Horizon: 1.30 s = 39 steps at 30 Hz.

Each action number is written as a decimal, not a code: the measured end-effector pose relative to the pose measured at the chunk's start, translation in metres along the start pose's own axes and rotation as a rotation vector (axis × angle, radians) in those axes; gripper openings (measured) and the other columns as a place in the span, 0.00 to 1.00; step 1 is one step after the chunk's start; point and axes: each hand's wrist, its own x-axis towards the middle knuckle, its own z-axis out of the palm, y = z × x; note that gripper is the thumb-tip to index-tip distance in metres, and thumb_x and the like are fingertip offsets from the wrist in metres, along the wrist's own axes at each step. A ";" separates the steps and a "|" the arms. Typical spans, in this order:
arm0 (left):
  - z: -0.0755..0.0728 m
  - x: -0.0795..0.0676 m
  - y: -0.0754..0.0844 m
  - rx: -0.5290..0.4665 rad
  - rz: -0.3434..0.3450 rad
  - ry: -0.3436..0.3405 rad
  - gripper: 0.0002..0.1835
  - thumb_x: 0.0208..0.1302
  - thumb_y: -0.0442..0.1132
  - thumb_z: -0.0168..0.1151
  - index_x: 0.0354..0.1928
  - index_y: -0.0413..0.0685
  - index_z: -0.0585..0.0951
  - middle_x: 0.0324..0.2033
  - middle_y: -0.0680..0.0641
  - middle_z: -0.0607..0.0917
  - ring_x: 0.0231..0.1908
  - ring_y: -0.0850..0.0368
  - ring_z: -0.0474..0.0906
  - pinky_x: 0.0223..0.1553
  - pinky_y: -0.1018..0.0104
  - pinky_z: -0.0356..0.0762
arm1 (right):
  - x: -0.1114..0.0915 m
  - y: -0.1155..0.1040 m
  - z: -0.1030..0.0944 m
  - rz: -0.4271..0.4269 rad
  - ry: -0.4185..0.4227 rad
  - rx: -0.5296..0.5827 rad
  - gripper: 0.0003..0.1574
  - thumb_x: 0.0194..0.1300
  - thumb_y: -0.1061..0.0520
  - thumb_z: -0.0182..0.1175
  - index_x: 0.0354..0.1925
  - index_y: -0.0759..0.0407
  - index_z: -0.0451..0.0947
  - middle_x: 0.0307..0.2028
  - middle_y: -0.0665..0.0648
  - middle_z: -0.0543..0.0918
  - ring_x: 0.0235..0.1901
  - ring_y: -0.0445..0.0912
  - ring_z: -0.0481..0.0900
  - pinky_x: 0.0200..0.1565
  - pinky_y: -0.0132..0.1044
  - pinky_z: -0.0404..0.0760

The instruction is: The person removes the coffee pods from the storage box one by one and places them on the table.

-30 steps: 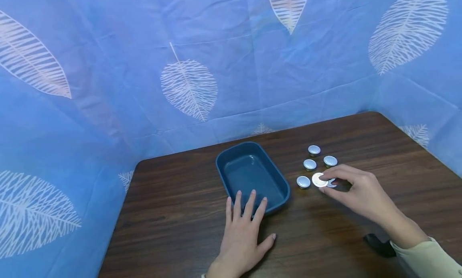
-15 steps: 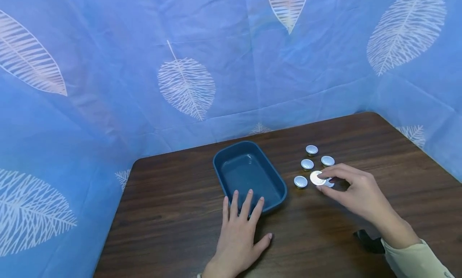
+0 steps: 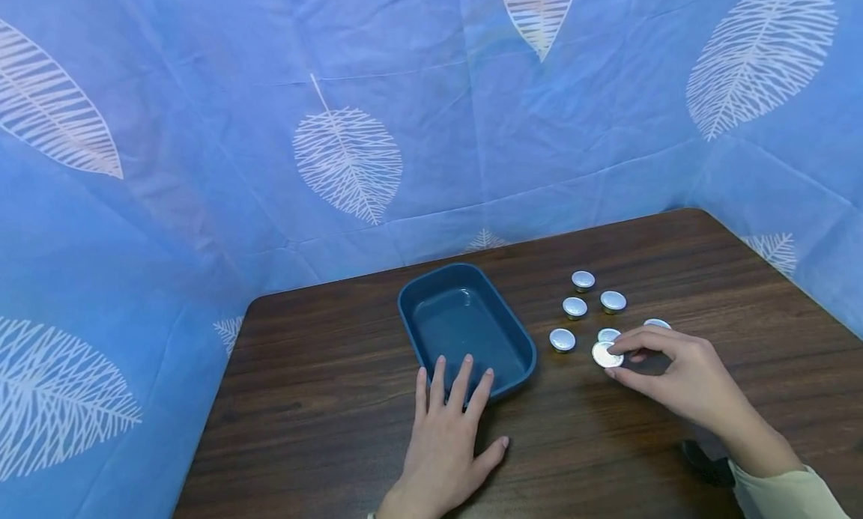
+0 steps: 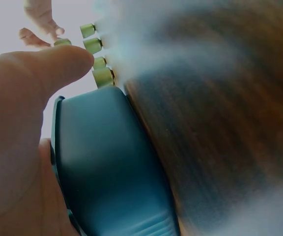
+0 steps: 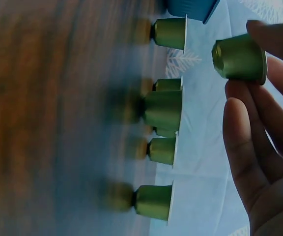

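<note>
Between thumb and fingers, my right hand (image 3: 681, 369) pinches a coffee capsule (image 3: 606, 356), its silver lid up in the head view. The right wrist view shows the green body of this held capsule (image 5: 240, 59) raised off the table. Several matching capsules stand lid-up around it, such as one (image 3: 562, 340) to its left and another (image 3: 613, 302) farther back; one at the right is partly hidden by my hand. My left hand (image 3: 445, 444) lies with straight, spread fingers over the near rim of a dark blue rectangular tray (image 3: 411, 320), which has nothing in it.
All this is on a dark wood-grain table (image 3: 310, 369) with rounded corners. Blue cloth (image 3: 222, 114) printed with white leaves hangs behind it and at the sides. A black strap-like thing (image 3: 704, 463) shows below my right wrist.
My right hand has drawn the pinched capsule slightly toward me and to the right, uncovering a capsule behind it and part of another at the right. The left hand stays at the tray.
</note>
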 end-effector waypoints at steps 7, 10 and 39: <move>0.002 -0.001 -0.001 0.008 0.013 0.025 0.45 0.61 0.72 0.51 0.76 0.68 0.51 0.76 0.49 0.51 0.75 0.37 0.42 0.70 0.32 0.39 | -0.005 0.004 0.001 0.044 -0.005 0.025 0.25 0.39 0.58 0.80 0.37 0.40 0.84 0.37 0.36 0.83 0.32 0.32 0.79 0.35 0.19 0.76; 0.002 -0.001 -0.001 0.009 0.009 0.025 0.45 0.60 0.72 0.51 0.76 0.68 0.52 0.76 0.49 0.51 0.75 0.37 0.42 0.70 0.32 0.38 | -0.005 0.003 0.001 0.055 -0.002 0.030 0.24 0.40 0.58 0.80 0.37 0.40 0.84 0.37 0.36 0.83 0.32 0.32 0.80 0.35 0.19 0.76; 0.003 0.000 -0.002 0.007 0.001 0.019 0.44 0.61 0.71 0.52 0.76 0.68 0.52 0.77 0.50 0.50 0.75 0.37 0.41 0.70 0.33 0.38 | -0.014 0.005 -0.004 0.219 -0.107 -0.033 0.15 0.45 0.43 0.77 0.33 0.35 0.83 0.34 0.39 0.84 0.30 0.33 0.78 0.32 0.24 0.75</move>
